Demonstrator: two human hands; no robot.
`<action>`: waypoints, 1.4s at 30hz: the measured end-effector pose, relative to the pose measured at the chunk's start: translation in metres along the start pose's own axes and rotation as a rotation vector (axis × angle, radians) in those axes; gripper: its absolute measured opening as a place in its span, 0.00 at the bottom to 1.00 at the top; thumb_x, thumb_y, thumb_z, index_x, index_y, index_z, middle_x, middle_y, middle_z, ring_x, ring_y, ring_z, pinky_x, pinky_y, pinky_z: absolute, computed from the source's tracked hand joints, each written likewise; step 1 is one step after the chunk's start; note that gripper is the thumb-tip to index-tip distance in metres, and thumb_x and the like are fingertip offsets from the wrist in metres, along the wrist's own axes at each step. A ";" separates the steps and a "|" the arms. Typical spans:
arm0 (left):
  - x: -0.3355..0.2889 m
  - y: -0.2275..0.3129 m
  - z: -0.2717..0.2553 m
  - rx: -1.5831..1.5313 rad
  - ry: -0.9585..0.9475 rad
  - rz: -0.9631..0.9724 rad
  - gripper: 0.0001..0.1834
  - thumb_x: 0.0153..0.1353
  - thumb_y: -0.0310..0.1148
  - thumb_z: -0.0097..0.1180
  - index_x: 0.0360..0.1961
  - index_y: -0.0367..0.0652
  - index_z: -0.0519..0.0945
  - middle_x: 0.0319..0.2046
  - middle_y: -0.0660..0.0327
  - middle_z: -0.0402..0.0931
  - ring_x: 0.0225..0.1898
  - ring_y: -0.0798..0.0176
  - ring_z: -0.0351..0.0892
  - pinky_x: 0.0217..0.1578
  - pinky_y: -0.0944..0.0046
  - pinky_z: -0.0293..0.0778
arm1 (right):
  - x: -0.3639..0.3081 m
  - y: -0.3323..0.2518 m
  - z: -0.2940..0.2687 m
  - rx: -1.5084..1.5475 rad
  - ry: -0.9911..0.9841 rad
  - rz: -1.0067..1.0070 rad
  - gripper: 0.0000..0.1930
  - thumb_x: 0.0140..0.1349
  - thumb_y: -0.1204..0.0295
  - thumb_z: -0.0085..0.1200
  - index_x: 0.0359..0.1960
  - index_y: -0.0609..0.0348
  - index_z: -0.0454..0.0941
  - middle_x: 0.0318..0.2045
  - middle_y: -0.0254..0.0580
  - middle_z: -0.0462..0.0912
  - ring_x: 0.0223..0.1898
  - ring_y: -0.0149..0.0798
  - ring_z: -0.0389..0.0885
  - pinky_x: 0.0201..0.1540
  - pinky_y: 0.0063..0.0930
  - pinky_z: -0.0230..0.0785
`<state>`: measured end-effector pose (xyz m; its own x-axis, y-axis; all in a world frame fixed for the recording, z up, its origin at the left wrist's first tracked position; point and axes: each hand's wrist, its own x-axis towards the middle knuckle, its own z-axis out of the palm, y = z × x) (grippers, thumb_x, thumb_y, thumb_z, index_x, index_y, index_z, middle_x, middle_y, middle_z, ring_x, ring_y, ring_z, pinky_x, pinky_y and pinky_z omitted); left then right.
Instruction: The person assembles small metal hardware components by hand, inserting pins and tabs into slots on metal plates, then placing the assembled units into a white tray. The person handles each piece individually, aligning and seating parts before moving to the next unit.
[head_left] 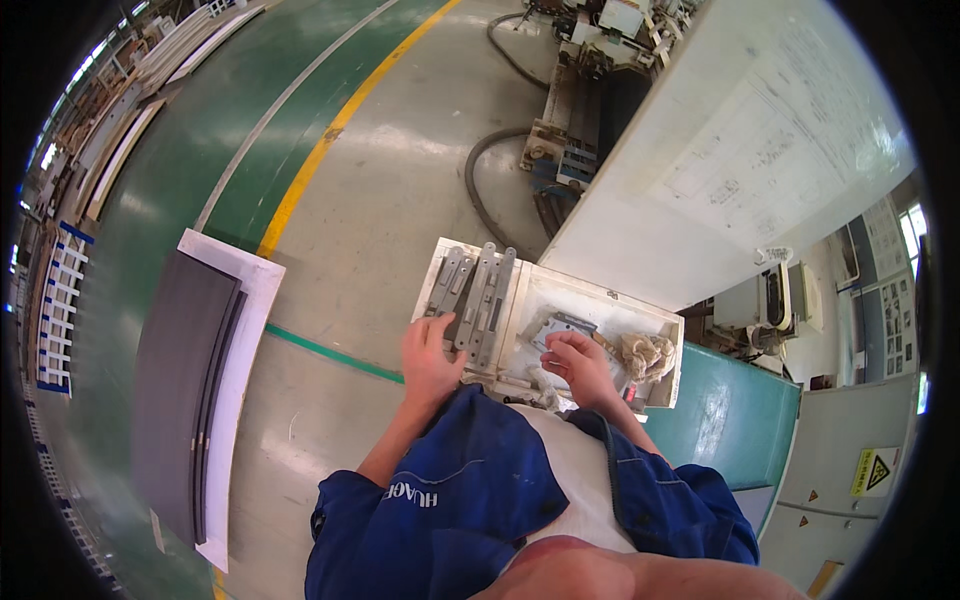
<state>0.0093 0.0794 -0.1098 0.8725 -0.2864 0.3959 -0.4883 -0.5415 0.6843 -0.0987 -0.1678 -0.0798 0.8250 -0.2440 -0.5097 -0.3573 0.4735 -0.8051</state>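
A white two-part wooden box (665,322) is in front of me. Several long grey metal strips with holes and slots (482,300) lie lengthwise in its left part. My left hand (430,362) is at the near left side of these strips, thumb and fingers apart, and nothing shows between them. Over the right part, my right hand (582,370) has its fingers curled together; what they hold, if anything, is hidden. Just beyond those fingers lies a grey metal piece (565,324). A crumpled beige cloth (648,356) sits to the right of that hand.
A large white panel with faint line drawings (750,140) rises behind the box at the right. Machinery with a thick hose (480,175) stands beyond. Dark sheets (185,385) lie on a white board at the left. A yellow line (335,130) crosses the floor.
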 end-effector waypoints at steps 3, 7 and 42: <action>0.010 0.001 -0.015 0.002 -0.116 0.024 0.31 0.44 0.27 0.72 0.54 0.44 0.79 0.47 0.53 0.74 0.51 0.47 0.74 0.53 0.51 0.71 | 0.001 -0.002 0.015 -0.024 -0.003 0.030 0.09 0.69 0.72 0.56 0.47 0.61 0.80 0.44 0.37 0.82 0.43 0.35 0.84 0.51 0.33 0.79; 0.026 -0.002 -0.031 -0.131 -0.216 0.024 0.25 0.49 0.29 0.71 0.50 0.43 0.81 0.42 0.53 0.74 0.45 0.48 0.75 0.47 0.54 0.73 | -0.004 0.001 0.031 -0.052 0.062 0.064 0.10 0.69 0.72 0.56 0.49 0.61 0.79 0.45 0.38 0.82 0.43 0.37 0.84 0.51 0.35 0.78; 0.087 0.033 0.022 0.539 -0.507 0.156 0.14 0.55 0.40 0.58 0.23 0.42 0.87 0.26 0.48 0.83 0.31 0.44 0.86 0.33 0.45 0.81 | -0.021 0.027 -0.024 0.078 -0.092 -0.105 0.12 0.71 0.69 0.58 0.50 0.62 0.80 0.45 0.38 0.82 0.43 0.36 0.84 0.49 0.34 0.79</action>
<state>0.0698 0.0194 -0.0663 0.7594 -0.6491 0.0442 -0.6435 -0.7394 0.1978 -0.1366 -0.1702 -0.0985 0.8941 -0.2184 -0.3911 -0.2348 0.5150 -0.8244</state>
